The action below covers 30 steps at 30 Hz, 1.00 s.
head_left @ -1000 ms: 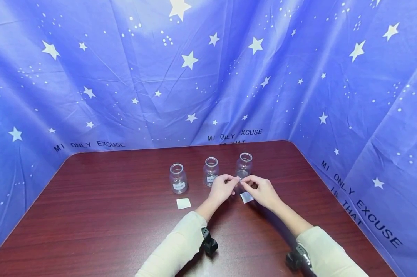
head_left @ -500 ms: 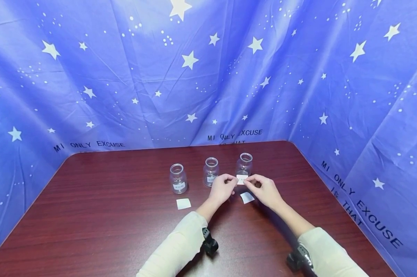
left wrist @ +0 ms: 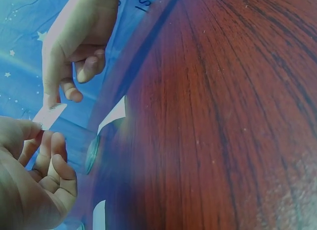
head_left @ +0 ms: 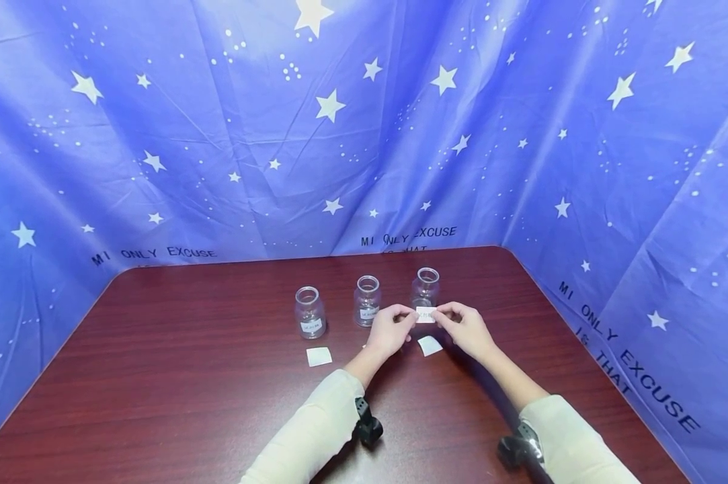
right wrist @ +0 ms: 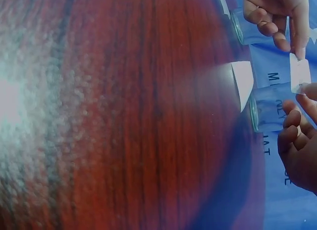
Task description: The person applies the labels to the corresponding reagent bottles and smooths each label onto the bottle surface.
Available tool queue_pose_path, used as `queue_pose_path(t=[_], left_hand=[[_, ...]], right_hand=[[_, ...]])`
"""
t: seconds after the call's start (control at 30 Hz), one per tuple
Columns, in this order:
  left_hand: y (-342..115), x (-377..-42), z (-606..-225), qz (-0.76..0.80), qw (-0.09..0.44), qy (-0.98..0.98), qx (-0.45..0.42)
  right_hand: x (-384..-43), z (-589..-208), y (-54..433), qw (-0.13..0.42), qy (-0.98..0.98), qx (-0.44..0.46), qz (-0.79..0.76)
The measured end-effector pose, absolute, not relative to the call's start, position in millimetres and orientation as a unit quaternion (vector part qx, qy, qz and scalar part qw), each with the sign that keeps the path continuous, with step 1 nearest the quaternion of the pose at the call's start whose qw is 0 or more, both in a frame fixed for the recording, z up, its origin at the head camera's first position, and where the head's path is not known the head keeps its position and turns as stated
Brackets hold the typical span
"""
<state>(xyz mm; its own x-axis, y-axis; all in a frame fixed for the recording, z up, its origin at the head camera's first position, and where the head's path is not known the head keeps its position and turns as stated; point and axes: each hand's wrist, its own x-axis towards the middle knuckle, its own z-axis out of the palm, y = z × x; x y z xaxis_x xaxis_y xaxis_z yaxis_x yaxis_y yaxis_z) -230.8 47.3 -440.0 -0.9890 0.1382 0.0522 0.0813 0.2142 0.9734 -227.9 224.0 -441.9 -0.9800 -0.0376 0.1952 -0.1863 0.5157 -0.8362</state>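
A small white label (head_left: 425, 314) with dark print is stretched between both hands, just in front of the rightmost glass jar (head_left: 425, 289). My left hand (head_left: 390, 331) pinches its left edge between thumb and forefinger. The opposite edge is pinched by my right hand (head_left: 469, 334). In the left wrist view the label (left wrist: 52, 116) spans the gap between the two hands' fingertips. From the right wrist, the label (right wrist: 299, 74) appears apart from the jar glass. The lower part of that jar is hidden behind the label and fingers.
A middle jar (head_left: 367, 296) and a left jar (head_left: 309, 309) stand upright, each bearing a white label. White paper pieces lie before the left jar (head_left: 319, 357) and below my hands (head_left: 429, 346). Starry blue cloth (head_left: 249, 134) hangs behind the brown table (head_left: 188, 390).
The label has turned from nearly edge-on to facing the head camera, its print now showing. My right hand has shifted slightly right, to the label's right edge. The jars stay put.
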Motion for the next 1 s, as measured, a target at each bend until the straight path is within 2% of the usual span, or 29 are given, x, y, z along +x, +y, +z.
queue_pose_path(t=[0.2, 0.43, 0.6, 1.0], left_hand=[[50, -231, -443, 0.593, 0.017, 0.802, 0.071], [55, -235, -443, 0.492, -0.029, 0.867, 0.068], [60, -238, -442, 0.446, -0.041, 0.893, 0.050], [67, -247, -443, 0.396, -0.080, 0.914, 0.050]], right_hand=[[-228, -444, 226, 0.078, -0.865, 0.071, 0.491], [-229, -446, 228, 0.092, -0.873, 0.063, 0.475], [-231, -447, 228, 0.101, -0.872, 0.057, 0.475], [-244, -454, 229, 0.150, -0.890, 0.048, 0.429]])
